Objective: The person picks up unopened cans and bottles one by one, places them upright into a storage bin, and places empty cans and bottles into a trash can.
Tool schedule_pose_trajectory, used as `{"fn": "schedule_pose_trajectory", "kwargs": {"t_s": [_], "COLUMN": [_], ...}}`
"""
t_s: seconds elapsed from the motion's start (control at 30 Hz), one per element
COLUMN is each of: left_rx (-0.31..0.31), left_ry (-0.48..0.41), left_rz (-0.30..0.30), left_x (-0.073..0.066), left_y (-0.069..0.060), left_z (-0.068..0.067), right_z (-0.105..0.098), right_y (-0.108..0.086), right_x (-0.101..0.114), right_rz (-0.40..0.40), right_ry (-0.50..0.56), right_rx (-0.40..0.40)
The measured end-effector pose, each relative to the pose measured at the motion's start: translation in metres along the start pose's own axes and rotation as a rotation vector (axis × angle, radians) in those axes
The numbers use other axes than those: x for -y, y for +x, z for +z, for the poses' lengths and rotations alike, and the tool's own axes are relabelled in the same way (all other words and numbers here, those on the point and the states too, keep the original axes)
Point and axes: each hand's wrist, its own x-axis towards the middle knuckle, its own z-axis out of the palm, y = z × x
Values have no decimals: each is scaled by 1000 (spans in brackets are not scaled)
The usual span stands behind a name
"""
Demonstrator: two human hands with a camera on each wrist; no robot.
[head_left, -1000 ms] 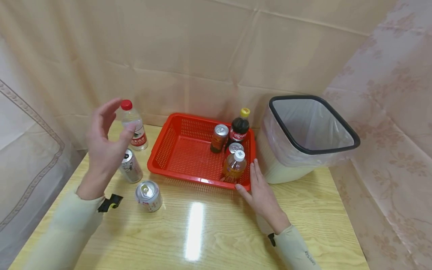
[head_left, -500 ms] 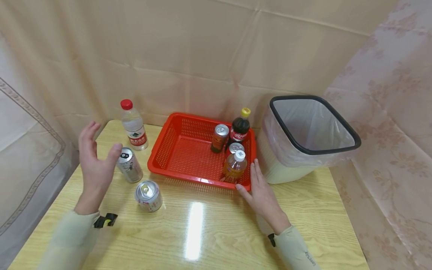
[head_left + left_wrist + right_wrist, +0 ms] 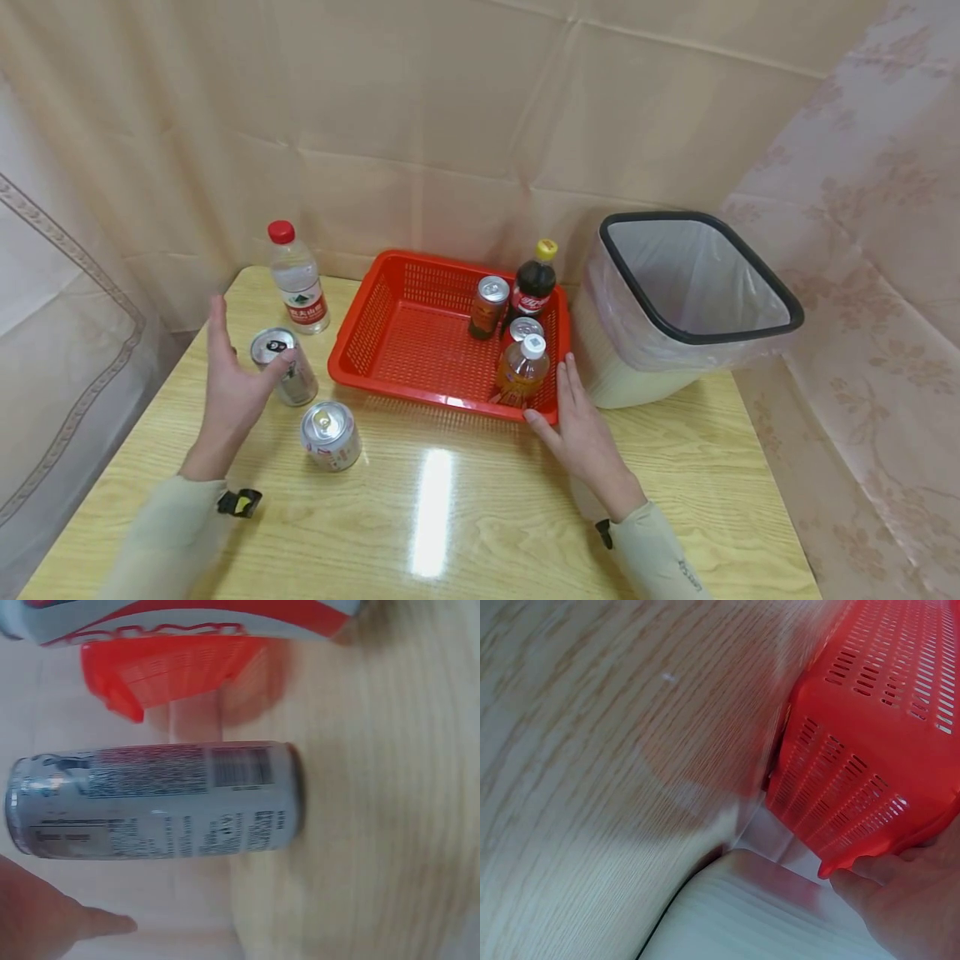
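Note:
My left hand (image 3: 234, 392) is beside a tall silver can (image 3: 298, 382), its fingers spread and its thumb overlapping the can's top in the head view. In the left wrist view a gap shows between that hand (image 3: 45, 919) and the upright can (image 3: 157, 799). Nearer me stands a shorter white can (image 3: 336, 446); behind the tall one is a red-capped water bottle (image 3: 302, 287). My right hand (image 3: 588, 437) touches the near right corner of a red plastic basket (image 3: 427, 392), fingers straight along its side, thumb at the front rim.
Inside the basket, at its right end, are a brown can (image 3: 487, 310), a cola bottle (image 3: 533, 287) with a yellow cap, a red can (image 3: 522, 328) and a white-capped orange drink bottle (image 3: 517, 375). A lined waste bin (image 3: 637, 375) stands just right of it. Curtains hang behind the table.
My left hand has dropped from in front of the water bottle, out to the left, then moved in to the right beside the tall can. The right hand stays at the basket corner.

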Motion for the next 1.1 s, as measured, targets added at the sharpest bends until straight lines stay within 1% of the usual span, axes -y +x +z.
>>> {"fn": "schedule_pose_trajectory", "kwargs": {"t_s": [0.2, 0.3, 0.37, 0.47, 0.63, 0.7, 0.87, 1.1], "left_rx": [60, 79, 84, 87, 96, 94, 68, 60], "left_ry": [-69, -96, -99, -78, -6, 25, 78, 73], "left_rz": [-37, -48, -57, -73, -97, -93, -88, -73], "left_x": [11, 14, 16, 16, 18, 18, 18, 19], "left_y": [1, 2, 2, 3, 3, 3, 3, 5], "left_z": [4, 6, 7, 9, 13, 13, 14, 16], "right_z": [1, 1, 1, 1, 2, 2, 2, 0], "right_y": [0, 0, -1, -1, -1, 0, 0, 0], "right_x": [0, 0, -1, -1, -1, -2, -1, 0], "right_rz": [-2, -5, -6, -8, -9, -6, 3, 0], "right_ry": [-1, 0, 1, 4, 3, 4, 8, 10], "right_rx": [-2, -6, -9, -12, -12, -11, -5, -2]}}
